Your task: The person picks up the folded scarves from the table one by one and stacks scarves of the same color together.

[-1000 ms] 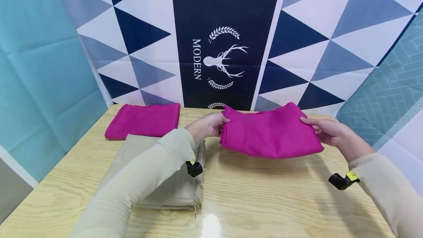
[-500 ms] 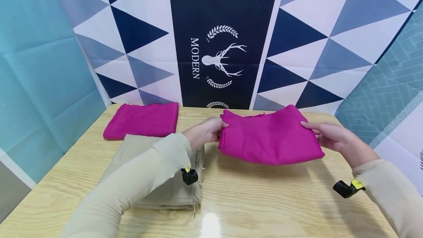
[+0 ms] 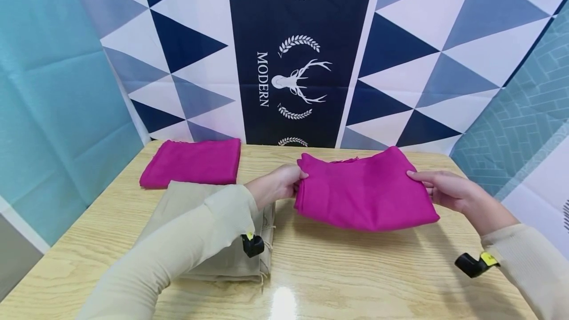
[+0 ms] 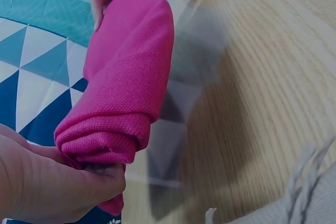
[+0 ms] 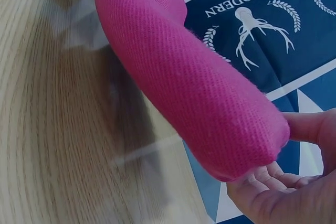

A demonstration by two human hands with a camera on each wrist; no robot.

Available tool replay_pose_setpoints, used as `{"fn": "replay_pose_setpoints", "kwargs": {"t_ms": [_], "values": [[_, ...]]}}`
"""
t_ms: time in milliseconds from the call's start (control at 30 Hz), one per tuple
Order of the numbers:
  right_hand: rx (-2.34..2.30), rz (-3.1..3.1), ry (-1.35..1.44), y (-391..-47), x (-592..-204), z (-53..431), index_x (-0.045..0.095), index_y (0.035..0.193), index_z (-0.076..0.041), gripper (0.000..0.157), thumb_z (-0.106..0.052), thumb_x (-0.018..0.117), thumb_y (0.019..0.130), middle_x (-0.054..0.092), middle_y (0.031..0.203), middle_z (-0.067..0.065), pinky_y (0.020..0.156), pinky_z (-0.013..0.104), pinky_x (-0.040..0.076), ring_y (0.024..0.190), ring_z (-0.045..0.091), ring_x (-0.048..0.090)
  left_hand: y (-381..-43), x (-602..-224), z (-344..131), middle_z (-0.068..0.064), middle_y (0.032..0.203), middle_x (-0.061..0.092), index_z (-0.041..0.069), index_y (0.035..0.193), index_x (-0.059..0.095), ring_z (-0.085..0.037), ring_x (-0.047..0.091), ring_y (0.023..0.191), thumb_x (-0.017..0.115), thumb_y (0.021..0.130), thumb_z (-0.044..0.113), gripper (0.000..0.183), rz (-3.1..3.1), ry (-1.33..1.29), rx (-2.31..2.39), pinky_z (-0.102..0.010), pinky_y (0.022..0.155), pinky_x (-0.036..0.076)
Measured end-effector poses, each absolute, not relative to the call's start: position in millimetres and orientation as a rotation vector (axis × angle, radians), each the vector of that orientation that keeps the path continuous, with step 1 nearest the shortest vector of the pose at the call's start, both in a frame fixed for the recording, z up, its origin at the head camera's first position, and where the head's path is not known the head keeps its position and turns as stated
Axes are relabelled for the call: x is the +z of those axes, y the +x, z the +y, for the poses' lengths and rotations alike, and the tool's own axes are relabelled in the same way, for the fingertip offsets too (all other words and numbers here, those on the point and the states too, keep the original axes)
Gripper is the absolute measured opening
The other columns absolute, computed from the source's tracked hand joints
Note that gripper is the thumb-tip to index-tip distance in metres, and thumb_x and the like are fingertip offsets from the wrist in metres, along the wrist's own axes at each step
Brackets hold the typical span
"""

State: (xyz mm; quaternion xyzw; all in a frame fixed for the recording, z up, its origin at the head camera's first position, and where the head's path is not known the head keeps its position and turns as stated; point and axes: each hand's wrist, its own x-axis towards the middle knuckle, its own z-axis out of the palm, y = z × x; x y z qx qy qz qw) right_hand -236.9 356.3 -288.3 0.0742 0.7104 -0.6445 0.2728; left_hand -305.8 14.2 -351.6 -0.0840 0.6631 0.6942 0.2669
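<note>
A folded magenta scarf (image 3: 364,192) with a fringe at its far edge is held above the wooden table, sagging in the middle. My left hand (image 3: 280,181) pinches its left end; in the left wrist view the stacked fold layers show between thumb and fingers of that hand (image 4: 58,182). At the other end my right hand (image 3: 449,189) grips the scarf's right side, thumb on top. The right wrist view shows the scarf (image 5: 194,87) as a smooth rounded fold, with the right hand (image 5: 289,182) around its near end.
Another folded magenta scarf (image 3: 193,162) lies at the table's back left. A folded beige fringed cloth (image 3: 222,256) lies in front of it, partly under my left forearm. A patterned curtain (image 3: 293,53) hangs behind the wooden table (image 3: 338,275).
Both hands have lowered the magenta scarf slightly and brought it a little nearer to me. The hold at each end stays the same, and the other cloths have not moved.
</note>
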Motion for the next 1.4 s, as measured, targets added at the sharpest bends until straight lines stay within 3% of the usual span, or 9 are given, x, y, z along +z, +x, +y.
{"fn": "replay_pose_setpoints", "kwargs": {"t_ms": [100, 300, 367, 600, 800, 1000, 1100, 1267, 1400], "values": [[-1.734, 1.902, 0.200, -234.7, -288.6, 356.9, 0.071, 0.088, -0.025, 0.024, -0.030, 0.051, 0.099, 0.073, 0.087, -0.007, 0.078, 0.023, 0.058, 0.081, 0.008, 0.071, -329.4, -380.2, 16.9, -0.007, 0.076, 0.066, 0.003, 0.094, 0.061, -0.019, 0.063, 0.071, 0.054, 0.092, 0.007, 0.008, 1.758, -0.225, 1.880, -0.033, 0.071, 0.054], [-1.741, 1.877, 0.185, -231.7, -290.3, 358.6, 0.071, 0.089, -0.023, 0.025, -0.028, 0.050, 0.100, 0.073, 0.087, -0.006, 0.078, 0.023, 0.058, 0.082, 0.009, 0.071, -271.0, -324.0, 13.4, -0.003, 0.067, 0.055, -0.002, 0.097, 0.058, -0.013, 0.052, 0.065, 0.044, 0.097, 0.004, 0.015, 1.837, -0.248, 1.844, -0.024, 0.070, 0.046], [-1.739, 1.877, 0.172, -231.2, -291.1, 359.2, 0.071, 0.089, -0.023, 0.025, -0.028, 0.049, 0.100, 0.073, 0.087, -0.006, 0.078, 0.023, 0.058, 0.082, 0.009, 0.071, -257.5, -311.8, 11.6, -0.002, 0.064, 0.052, -0.001, 0.091, 0.056, -0.012, 0.050, 0.063, 0.043, 0.098, 0.003, 0.016, 1.841, -0.232, 1.839, -0.022, 0.066, 0.044], [-1.721, 1.883, 0.131, -228.5, -297.0, 361.8, 0.070, 0.090, -0.023, 0.024, -0.027, 0.049, 0.101, 0.073, 0.088, -0.007, 0.079, 0.023, 0.058, 0.083, 0.009, 0.071, -247.4, -305.2, 10.0, -0.001, 0.062, 0.050, 0.007, 0.076, 0.048, -0.011, 0.047, 0.060, 0.042, 0.098, 0.002, 0.023, 1.816, -0.233, 1.817, -0.022, 0.061, 0.041], [-1.696, 1.897, 0.117, -225.4, -305.4, 364.6, 0.070, 0.090, -0.024, 0.024, -0.028, 0.049, 0.101, 0.072, 0.089, -0.008, 0.080, 0.023, 0.058, 0.084, 0.008, 0.071, -256.7, -324.4, 13.2, -0.004, 0.072, 0.052, 0.001, 0.093, 0.056, -0.014, 0.050, 0.068, 0.047, 0.096, 0.003, 0.010, 1.850, -0.244, 1.793, -0.025, 0.070, 0.044], [-1.678, 1.905, 0.101, -223.7, -313.9, 365.7, 0.066, 0.094, -0.022, 0.018, -0.027, 0.049, 0.100, 0.072, 0.092, -0.008, 0.082, 0.023, 0.058, 0.086, 0.007, 0.071, -264.2, -342.1, 10.3, -0.010, 0.083, 0.061, -0.002, 0.105, 0.058, -0.018, 0.059, 0.077, 0.051, 0.095, 0.004, 0.014, 1.848, -0.183, 1.774, -0.032, 0.080, 0.053], [-1.682, 1.900, 0.085, -223.4, -317.4, 366.3, 0.063, 0.095, -0.021, 0.015, -0.026, 0.050, 0.100, 0.072, 0.093, -0.008, 0.082, 0.024, 0.058, 0.087, 0.007, 0.071, -252.1, -333.4, 11.7, -0.006, 0.078, 0.057, -0.003, 0.108, 0.056, -0.015, 0.056, 0.073, 0.047, 0.096, 0.002, 0.016, 1.900, -0.207, 1.744, -0.030, 0.079, 0.052], [-1.683, 1.881, 0.025, -223.1, -322.2, 368.0, 0.064, 0.096, -0.021, 0.016, -0.024, 0.049, 0.101, 0.072, 0.094, -0.008, 0.083, 0.024, 0.057, 0.088, 0.007, 0.071, -241.6, -323.5, 9.2, 0.000, 0.067, 0.050, -0.003, 0.100, 0.055, -0.010, 0.050, 0.064, 0.045, 0.097, 0.000, 0.011, 1.943, -0.172, 1.729, -0.022, 0.066, 0.048], [-1.678, 1.874, 0.003, -222.8, -326.1, 369.2, 0.064, 0.097, -0.021, 0.016, -0.024, 0.049, 0.101, 0.073, 0.095, -0.008, 0.083, 0.024, 0.057, 0.089, 0.007, 0.071, -240.6, -322.4, 7.3, 0.001, 0.064, 0.051, -0.007, 0.109, 0.056, -0.008, 0.049, 0.061, 0.046, 0.096, -0.002, 0.017, 1.967, -0.151, 1.702, -0.020, 0.064, 0.047]]}}
